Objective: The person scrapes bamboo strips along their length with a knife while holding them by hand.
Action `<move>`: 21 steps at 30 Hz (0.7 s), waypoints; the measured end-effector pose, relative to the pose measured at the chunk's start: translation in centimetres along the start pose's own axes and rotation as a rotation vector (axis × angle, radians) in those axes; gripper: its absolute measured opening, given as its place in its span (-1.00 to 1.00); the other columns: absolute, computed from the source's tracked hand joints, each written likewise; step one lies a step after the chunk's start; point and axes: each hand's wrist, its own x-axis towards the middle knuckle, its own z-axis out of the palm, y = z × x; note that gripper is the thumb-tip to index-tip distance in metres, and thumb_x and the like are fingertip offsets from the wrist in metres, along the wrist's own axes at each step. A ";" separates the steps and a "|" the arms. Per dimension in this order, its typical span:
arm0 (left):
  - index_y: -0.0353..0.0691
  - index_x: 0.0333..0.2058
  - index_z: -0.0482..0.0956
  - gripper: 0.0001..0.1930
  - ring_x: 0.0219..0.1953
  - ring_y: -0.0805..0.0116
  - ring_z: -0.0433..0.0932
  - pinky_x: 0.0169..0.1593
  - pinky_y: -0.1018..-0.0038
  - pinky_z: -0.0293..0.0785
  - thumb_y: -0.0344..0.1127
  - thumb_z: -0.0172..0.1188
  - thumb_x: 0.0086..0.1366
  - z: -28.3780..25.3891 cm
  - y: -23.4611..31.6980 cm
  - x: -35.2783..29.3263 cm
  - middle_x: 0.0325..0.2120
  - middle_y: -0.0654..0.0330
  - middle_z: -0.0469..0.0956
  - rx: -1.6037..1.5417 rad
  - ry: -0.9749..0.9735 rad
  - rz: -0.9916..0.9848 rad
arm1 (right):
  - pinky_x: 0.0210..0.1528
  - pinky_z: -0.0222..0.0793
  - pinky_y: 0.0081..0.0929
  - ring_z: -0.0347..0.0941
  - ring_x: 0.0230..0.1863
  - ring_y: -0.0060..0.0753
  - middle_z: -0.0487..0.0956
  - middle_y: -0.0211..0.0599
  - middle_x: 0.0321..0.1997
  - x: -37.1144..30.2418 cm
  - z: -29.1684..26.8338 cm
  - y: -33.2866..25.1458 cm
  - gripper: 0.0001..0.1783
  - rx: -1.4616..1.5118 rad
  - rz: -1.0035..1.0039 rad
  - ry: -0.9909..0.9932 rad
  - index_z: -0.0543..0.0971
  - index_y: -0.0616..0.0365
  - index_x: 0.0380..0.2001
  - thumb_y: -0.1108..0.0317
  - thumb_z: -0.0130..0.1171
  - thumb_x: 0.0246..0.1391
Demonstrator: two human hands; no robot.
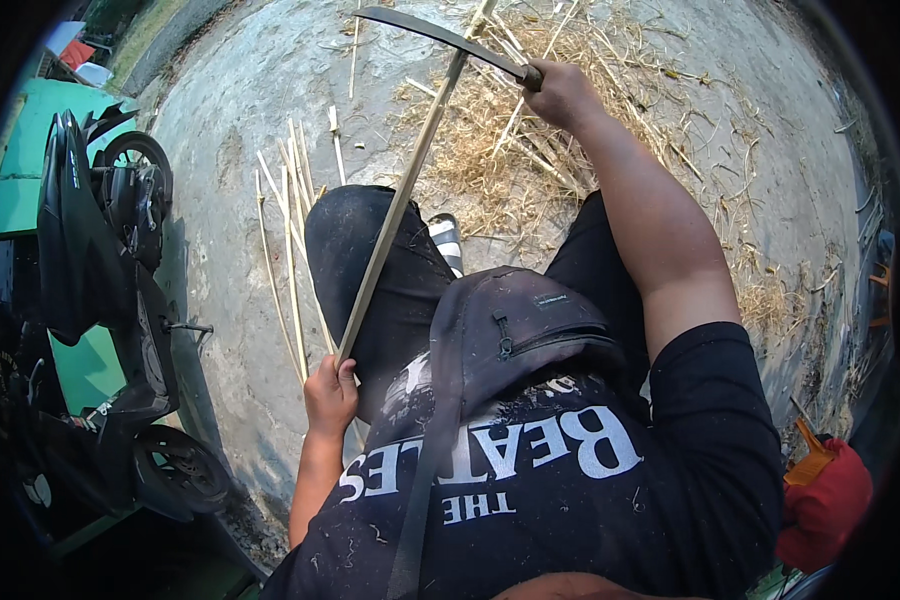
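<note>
My left hand (331, 391) grips the near end of a long bamboo strip (398, 210), which slants up and away across my left thigh. In my right hand (567, 97) is the short handle of a sickle (438, 34), its curved dark blade pointing left. The blade crosses the strip near its far end; whether it bites into the strip I cannot tell. Several thin pale bamboo sticks (292, 240) lie on the ground beside my left knee. Beyond my feet spreads a heap of curly shavings (510, 150), with more strips lying among it.
A black motorcycle (110, 260) stands at the left on the concrete ground (225, 200). A dark bag (520, 320) rests on my lap. To the right, a red item (830, 505) sits close to my elbow, with an orange piece (808, 456) by it.
</note>
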 end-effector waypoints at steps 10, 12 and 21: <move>-0.29 -0.35 0.48 -0.67 -0.44 -0.30 0.57 -0.41 0.04 0.42 -0.12 0.14 0.48 0.2 0.1 -0.5 -0.56 -0.13 0.55 0.050 -0.005 -0.058 | -0.34 0.56 -0.06 0.61 -0.48 -0.05 0.59 -0.23 -0.58 -3.1 -0.3 -5.4 -0.80 -0.227 -0.731 0.110 0.54 0.02 -0.45 0.21 0.16 0.23; -0.30 -0.35 0.48 -0.66 -0.44 -0.30 0.58 -0.42 0.05 0.42 -0.10 0.14 0.48 0.2 0.0 0.1 -0.56 -0.12 0.55 0.039 -0.033 -0.083 | -0.26 0.55 -0.06 0.62 -0.46 -0.03 0.62 -0.22 -0.54 -1.7 -0.1 -3.3 -0.80 -0.128 -0.448 0.089 0.59 0.02 -0.40 0.19 0.14 0.25; -0.32 -0.34 0.50 -0.62 -0.47 -0.24 0.59 -0.42 0.12 0.42 -0.06 0.12 0.50 -0.4 0.7 0.0 -0.59 -0.12 0.53 -0.101 -0.099 -0.127 | -0.24 0.56 -0.11 0.66 -0.36 -0.08 0.68 -0.19 -0.43 -1.2 -0.7 -1.7 -0.82 0.044 -0.063 -0.006 0.64 -0.04 -0.28 0.14 0.18 0.25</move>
